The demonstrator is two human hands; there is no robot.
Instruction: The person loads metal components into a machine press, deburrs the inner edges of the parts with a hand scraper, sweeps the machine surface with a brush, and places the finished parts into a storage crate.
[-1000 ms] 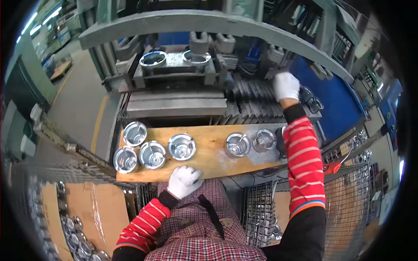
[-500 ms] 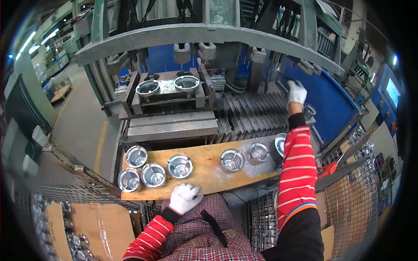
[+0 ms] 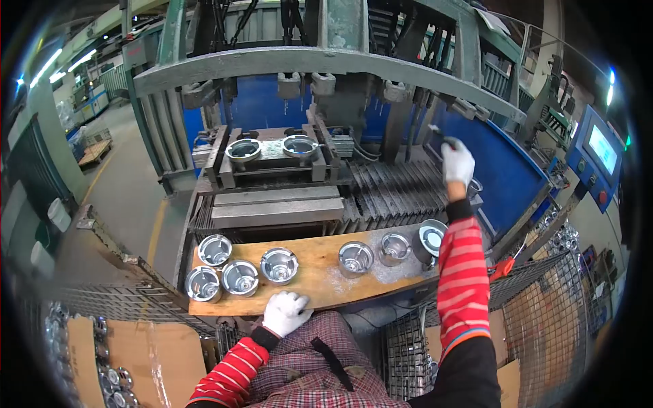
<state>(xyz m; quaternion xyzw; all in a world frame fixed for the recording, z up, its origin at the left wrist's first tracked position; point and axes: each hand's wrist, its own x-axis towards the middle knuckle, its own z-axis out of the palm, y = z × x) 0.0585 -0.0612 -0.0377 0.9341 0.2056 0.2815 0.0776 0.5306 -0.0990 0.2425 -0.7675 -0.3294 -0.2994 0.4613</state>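
Note:
My right hand (image 3: 458, 164), in a white glove, reaches out over the right side of the machine. Its fingers are closed around a small dark thing, blurred, whose kind I cannot make out. Curled into a fist, my gloved left hand (image 3: 286, 314) rests at the near edge of a wooden board (image 3: 313, 272); nothing shows in it. On the board stand several shiny round metal cups, among them a left one (image 3: 279, 266) and a middle one (image 3: 356, 259). A dark pot-like container with a pale round top (image 3: 431, 239) stands at the board's right end.
Two metal rings (image 3: 243, 150) sit in the machine's fixture (image 3: 272, 151), beneath a heavy crossbeam (image 3: 326, 61). Ribbed covers (image 3: 394, 194) lie right of it. A control panel (image 3: 601, 156) stands far right. Wire baskets (image 3: 544, 319) and cardboard (image 3: 160, 353) flank me.
My right hand has shifted slightly down and left over the machine. The whole view has turned a little. My left fist stays at the board's edge.

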